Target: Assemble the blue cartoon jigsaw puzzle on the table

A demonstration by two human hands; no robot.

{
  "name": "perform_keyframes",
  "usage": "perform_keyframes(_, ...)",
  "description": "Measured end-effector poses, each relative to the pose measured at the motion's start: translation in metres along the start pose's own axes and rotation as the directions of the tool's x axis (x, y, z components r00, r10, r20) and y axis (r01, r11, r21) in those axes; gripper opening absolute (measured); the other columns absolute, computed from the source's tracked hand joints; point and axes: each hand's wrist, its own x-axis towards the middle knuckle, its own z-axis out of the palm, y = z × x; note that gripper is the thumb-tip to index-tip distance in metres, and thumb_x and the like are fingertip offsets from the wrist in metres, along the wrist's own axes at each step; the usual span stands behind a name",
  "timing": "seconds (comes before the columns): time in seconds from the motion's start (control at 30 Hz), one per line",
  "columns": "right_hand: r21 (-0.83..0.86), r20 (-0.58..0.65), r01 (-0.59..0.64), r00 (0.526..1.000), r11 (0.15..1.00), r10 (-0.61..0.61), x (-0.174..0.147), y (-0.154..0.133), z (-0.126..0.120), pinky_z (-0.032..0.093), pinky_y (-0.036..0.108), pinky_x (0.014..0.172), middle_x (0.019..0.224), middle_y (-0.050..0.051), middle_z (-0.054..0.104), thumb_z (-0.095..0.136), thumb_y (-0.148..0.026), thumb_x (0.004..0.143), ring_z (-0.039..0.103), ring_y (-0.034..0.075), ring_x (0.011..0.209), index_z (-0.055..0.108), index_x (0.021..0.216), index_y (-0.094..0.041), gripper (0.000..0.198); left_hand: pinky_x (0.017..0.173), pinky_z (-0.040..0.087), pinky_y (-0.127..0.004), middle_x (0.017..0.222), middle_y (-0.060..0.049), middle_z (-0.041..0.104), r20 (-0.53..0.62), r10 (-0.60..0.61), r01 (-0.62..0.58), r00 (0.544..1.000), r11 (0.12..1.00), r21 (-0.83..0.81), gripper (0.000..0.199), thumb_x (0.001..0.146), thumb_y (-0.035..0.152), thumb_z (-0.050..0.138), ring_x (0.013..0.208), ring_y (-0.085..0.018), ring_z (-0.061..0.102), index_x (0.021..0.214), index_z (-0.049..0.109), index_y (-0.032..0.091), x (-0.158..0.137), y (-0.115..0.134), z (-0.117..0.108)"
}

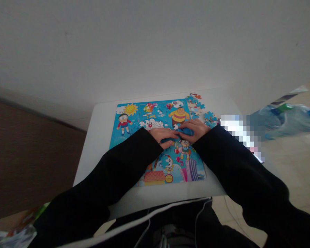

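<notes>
Head view: the puzzle [172, 153] lies flat on the surface [91, 139], with loose pieces [196, 107] by its far right corner. The left hand [165, 135] and right hand [197, 129] are over its middle, fingers near each other; whether either pinches a piece, I cannot tell. The pieces look like thin card: probably light, fairly stiff, easily bent at the tabs, best held by opposite edges.

The table [89, 144] stands against the wall [155, 44], and on it lies the jigsaw puzzle [155, 177]. The left hand [163, 135] is over the puzzle's middle, the right hand [198, 129] just to its right. Loose puzzle pieces [196, 108] lie beyond, along the far right side. Farther right, past the table, is a plastic bag [286, 119]; a cable [134, 225] crosses nearest the person.
</notes>
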Motion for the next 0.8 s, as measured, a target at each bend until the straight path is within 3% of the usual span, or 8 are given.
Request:
perform_keyframes(0.17, 0.059, -0.023, -0.126, 0.992, 0.99, 0.127, -0.002, 0.004, -0.006, 0.051, 0.031, 0.065, 0.076, 0.003, 0.068, 0.061, -0.03, 0.068, 0.062, 0.016, 0.07, 0.065, 0.078, -0.022, 0.013, 0.077, 0.052, -0.03, 0.087, -0.005, 0.07, -0.163, -0.029, 0.051, 0.986, 0.99, 0.132, 0.023, 0.083, 0.025, 0.045, 0.081, -0.015, 0.066, 0.084, 0.066, 0.017, 0.004, 0.001, 0.001)
perform_keyframes(0.27, 0.045, -0.058, -0.21, 0.975, 0.977, 0.213, -0.003, 0.005, -0.016, 0.049, 0.027, 0.055, 0.077, 0.004, 0.066, 0.061, -0.03, 0.069, 0.06, 0.014, 0.065, 0.065, 0.079, -0.021, 0.014, 0.071, 0.052, -0.029, 0.079, -0.006, 0.07, -0.25, -0.073, 0.124, 0.966, 0.973, 0.194, 0.022, 0.082, 0.025, 0.046, 0.073, -0.015, 0.066, 0.078, 0.065, 0.016, 0.006, 0.0, 0.001)
perform_keyframes(0.4, 0.053, -0.069, -0.293, 0.953, 0.955, 0.296, -0.004, 0.0, -0.018, 0.043, 0.022, 0.042, 0.072, 0.002, 0.064, 0.063, -0.032, 0.066, 0.055, 0.01, 0.057, 0.066, 0.076, -0.02, 0.016, 0.071, 0.052, -0.029, 0.077, -0.006, 0.07, -0.248, -0.075, 0.13, 0.966, 0.968, 0.215, 0.022, 0.082, 0.023, 0.046, 0.072, -0.015, 0.065, 0.077, 0.065, 0.015, 0.007, 0.001, 0.001)
perform_keyframes(0.63, 0.006, -0.059, -0.181, 0.982, 0.983, 0.181, -0.001, -0.004, 0.003, 0.049, 0.028, 0.058, 0.07, 0.002, 0.068, 0.063, -0.037, 0.067, 0.061, 0.015, 0.062, 0.066, 0.073, -0.021, 0.017, 0.071, 0.053, -0.029, 0.08, -0.007, 0.07, -0.225, 0.01, 0.049, 0.974, 0.965, 0.257, 0.021, 0.081, 0.022, 0.047, 0.075, -0.016, 0.065, 0.081, 0.066, 0.014, 0.008, 0.0, 0.002)
perform_keyframes(0.8, 0.013, -0.042, -0.189, 0.981, 0.982, 0.189, 0.001, -0.009, 0.004, 0.049, 0.03, 0.062, 0.067, 0.0, 0.068, 0.062, -0.038, 0.069, 0.062, 0.015, 0.061, 0.066, 0.074, -0.023, 0.016, 0.071, 0.053, -0.029, 0.081, -0.008, 0.07, -0.228, 0.047, 0.017, 0.972, 0.962, 0.272, 0.021, 0.08, 0.022, 0.048, 0.076, -0.016, 0.065, 0.083, 0.067, 0.014, 0.009, -0.002, 0.004)
